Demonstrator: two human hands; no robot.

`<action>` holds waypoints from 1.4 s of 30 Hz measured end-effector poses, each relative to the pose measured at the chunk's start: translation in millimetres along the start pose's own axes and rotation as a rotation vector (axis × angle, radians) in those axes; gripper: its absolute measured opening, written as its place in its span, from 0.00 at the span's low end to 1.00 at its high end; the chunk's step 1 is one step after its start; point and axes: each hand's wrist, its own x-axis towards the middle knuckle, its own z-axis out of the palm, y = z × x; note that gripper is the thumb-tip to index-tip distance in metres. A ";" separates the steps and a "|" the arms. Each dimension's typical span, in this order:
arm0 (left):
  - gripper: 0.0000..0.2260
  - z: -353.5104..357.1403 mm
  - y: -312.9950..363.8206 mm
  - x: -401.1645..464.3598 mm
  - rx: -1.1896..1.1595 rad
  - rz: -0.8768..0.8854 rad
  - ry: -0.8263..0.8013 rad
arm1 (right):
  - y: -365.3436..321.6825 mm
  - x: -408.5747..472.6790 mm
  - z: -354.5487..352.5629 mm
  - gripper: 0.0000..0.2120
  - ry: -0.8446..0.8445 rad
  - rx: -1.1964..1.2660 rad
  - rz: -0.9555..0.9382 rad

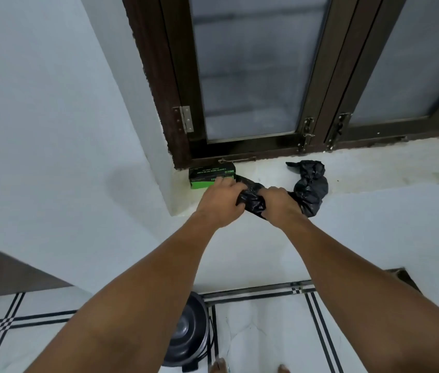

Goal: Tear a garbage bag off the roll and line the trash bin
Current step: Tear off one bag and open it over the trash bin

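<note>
Both arms are stretched out to the white window ledge, and the two hands sit close together on a strip of black garbage bag. The left hand has its fingers curled over the plastic on the left, right in front of the green and black box that stands at the far left end of the ledge, tight in the corner by the window frame. The right hand is clenched round the same strip just to the right, knuckles up, with a crumpled bunch of black film showing between the two fists. From the box the plastic runs right, passes through both grips, and carries on past the right hand into a loose, wrinkled heap that curls up along the ledge toward the window, its free end lying near the dark brown frame. Whether the film is parted between the hands I cannot tell; it is too bunched.

Down on the floor, near the person's feet, stands the dark round trash bin, seen from above between the forearms, with no black film visible on it. It rests on white tiles crossed by black stripes, against the white wall under the ledge. The frosted panes of the window are shut, with metal latches at their lower edges.
</note>
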 end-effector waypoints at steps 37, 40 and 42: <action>0.19 -107.2 -89.4 -297.7 -1.766 -0.881 0.324 | -282.0 -214.9 39.6 0.17 -0.199 1.091 -0.144; 0.18 -115.0 -114.9 -315.4 -1.625 -0.865 0.343 | -316.4 -224.3 52.5 0.10 -0.227 1.151 -0.071; 0.21 -116.4 -124.9 -330.2 -1.319 -0.834 0.271 | -329.6 -228.9 58.1 0.11 -0.249 1.272 0.052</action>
